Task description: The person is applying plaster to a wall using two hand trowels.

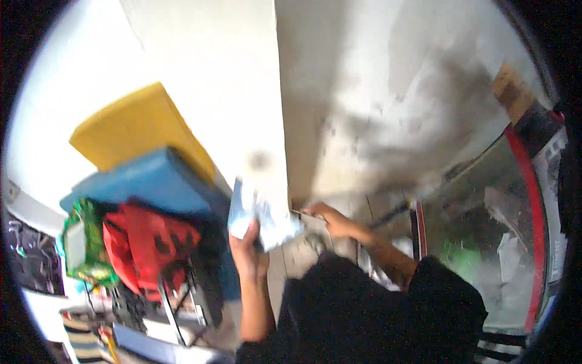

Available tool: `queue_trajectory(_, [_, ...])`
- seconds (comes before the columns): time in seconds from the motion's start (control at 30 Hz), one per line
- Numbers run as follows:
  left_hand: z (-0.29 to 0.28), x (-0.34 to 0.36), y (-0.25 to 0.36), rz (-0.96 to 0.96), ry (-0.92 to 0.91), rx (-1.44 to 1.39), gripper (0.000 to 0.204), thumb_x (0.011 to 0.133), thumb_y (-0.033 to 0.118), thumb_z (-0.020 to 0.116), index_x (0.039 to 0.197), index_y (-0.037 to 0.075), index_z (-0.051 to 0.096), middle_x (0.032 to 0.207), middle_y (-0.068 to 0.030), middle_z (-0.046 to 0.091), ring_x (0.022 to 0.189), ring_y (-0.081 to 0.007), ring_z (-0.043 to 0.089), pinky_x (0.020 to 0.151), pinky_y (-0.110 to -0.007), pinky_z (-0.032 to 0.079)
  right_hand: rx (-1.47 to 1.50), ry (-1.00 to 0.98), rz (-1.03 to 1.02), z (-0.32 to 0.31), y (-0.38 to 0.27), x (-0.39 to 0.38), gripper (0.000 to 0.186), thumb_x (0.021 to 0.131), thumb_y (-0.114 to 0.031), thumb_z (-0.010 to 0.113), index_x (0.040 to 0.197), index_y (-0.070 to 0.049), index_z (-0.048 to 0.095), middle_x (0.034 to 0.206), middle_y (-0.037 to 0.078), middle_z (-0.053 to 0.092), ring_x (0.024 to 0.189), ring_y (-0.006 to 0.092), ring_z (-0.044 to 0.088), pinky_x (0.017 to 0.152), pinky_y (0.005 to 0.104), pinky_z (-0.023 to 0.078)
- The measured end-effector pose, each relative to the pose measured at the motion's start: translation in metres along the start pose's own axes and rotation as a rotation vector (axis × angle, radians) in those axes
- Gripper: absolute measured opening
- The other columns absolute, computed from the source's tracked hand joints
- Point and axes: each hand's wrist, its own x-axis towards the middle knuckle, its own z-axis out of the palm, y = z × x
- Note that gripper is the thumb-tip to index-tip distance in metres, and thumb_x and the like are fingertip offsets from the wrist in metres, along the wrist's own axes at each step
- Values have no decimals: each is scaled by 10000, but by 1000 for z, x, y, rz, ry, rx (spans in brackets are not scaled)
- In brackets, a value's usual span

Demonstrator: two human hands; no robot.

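Note:
In my left hand [248, 255] is a shiny, pale blue and white packet [260, 209], with the thumb lying over its near face. The packet stands out in front of my body, before a white pillar, and its surface is blurred by glare. My right hand [333, 219] is just to the right of the packet, fingers pinched together. Something thin and dark seems to stick out from those fingertips toward the packet's right edge, too small and blurred to name. Whether it touches the packet I cannot tell.
A yellow pad [136, 127] and a blue pad [139, 179] lean at the left, behind a red bag [148, 246] and a green bag [88, 242]. The white pillar [224, 73] rises ahead. At right stands a glass-sided case with a red edge [533, 242].

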Motion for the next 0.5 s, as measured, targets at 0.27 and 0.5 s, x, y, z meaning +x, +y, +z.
queue_trajectory(0.27, [-89, -20, -2, 3, 204, 95, 445, 715, 8, 574, 1136, -14, 432, 990, -96, 553, 882, -223, 552, 801, -352, 435, -297, 816, -511, -221, -180, 142, 626, 644, 129, 444, 1241, -33, 347, 1208, 145, 418, 1158, 255, 379, 997, 331, 244])
queue_trajectory(0.5, [-108, -22, -43, 12, 303, 11, 379, 778, 71, 529, 1145, 28, 441, 1027, -102, 536, 922, -229, 531, 767, -346, 433, -266, 898, -1122, -314, -325, 269, 607, 641, 108, 462, 1222, -38, 361, 1163, 156, 431, 1128, 281, 402, 971, 340, 286])
